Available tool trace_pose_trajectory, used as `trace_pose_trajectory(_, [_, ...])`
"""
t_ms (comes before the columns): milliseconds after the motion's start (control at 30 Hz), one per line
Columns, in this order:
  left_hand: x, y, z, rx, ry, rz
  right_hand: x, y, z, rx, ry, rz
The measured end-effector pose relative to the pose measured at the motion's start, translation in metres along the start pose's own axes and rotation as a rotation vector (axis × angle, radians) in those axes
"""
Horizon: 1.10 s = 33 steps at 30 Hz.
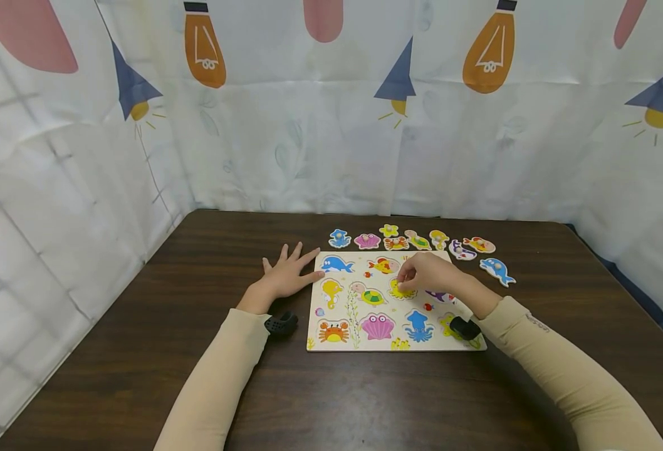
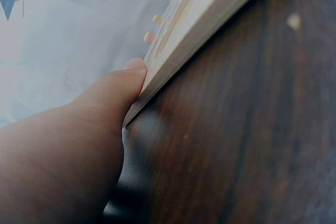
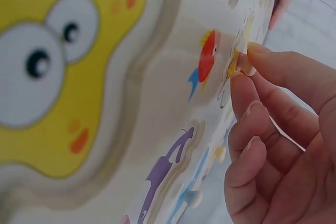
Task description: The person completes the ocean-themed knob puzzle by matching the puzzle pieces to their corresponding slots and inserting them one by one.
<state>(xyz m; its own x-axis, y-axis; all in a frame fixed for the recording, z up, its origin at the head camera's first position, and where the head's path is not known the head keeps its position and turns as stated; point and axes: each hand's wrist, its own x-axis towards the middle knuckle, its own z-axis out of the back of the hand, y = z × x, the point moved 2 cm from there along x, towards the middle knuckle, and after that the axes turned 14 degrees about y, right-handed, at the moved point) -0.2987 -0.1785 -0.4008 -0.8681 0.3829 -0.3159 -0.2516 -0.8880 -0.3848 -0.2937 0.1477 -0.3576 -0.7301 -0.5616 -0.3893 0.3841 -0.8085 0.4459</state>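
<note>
A wooden puzzle board printed with sea animals lies flat on the table. Over its upper middle, my right hand pinches the small knob of a yellow puzzle piece between thumb and index finger. That piece sits close at the spiky yellow shape on the board, partly hidden by the fingers. With fingers spread, my left hand rests at the board's upper left corner. In the left wrist view, the thumb of that hand touches the board's edge.
Loose knobbed pieces lie along the board's far edge: a blue squid, pink shell, crab, turtle and several more. A blue whale piece lies farthest right. A patterned curtain hangs behind the dark table.
</note>
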Motion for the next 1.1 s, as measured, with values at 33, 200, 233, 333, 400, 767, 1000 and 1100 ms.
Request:
trace_pose_trajectory(33, [0.000,0.000,0.000,0.000,0.001,-0.001,-0.001,0.000,0.000,0.001,0.000,0.000])
trace_pose_trajectory(200, [0.000,0.001,-0.001,-0.004,0.007,-0.004,-0.006,-0.001,0.001,0.014,-0.020,0.005])
trace_pose_trajectory(233, [0.000,0.001,-0.002,-0.002,0.008,-0.003,-0.007,-0.001,0.002,0.017,-0.026,0.005])
trace_pose_trajectory(333, [0.000,0.001,-0.001,0.002,0.013,0.003,-0.011,-0.002,0.006,0.025,-0.045,0.007])
trace_pose_trajectory(400, [-0.001,0.001,-0.001,0.000,0.015,0.008,-0.014,-0.002,0.009,0.040,-0.060,0.012])
trace_pose_trajectory(767, [-0.002,-0.001,0.000,-0.001,0.021,0.007,-0.037,-0.018,0.025,0.086,-0.177,0.090])
trace_pose_trajectory(1000, [-0.001,-0.001,0.000,0.008,0.019,0.009,-0.060,-0.030,0.041,0.150,-0.277,0.083])
trace_pose_trajectory(1100, [-0.001,-0.002,0.001,0.004,0.016,0.008,-0.069,-0.038,0.047,0.181,-0.311,0.087])
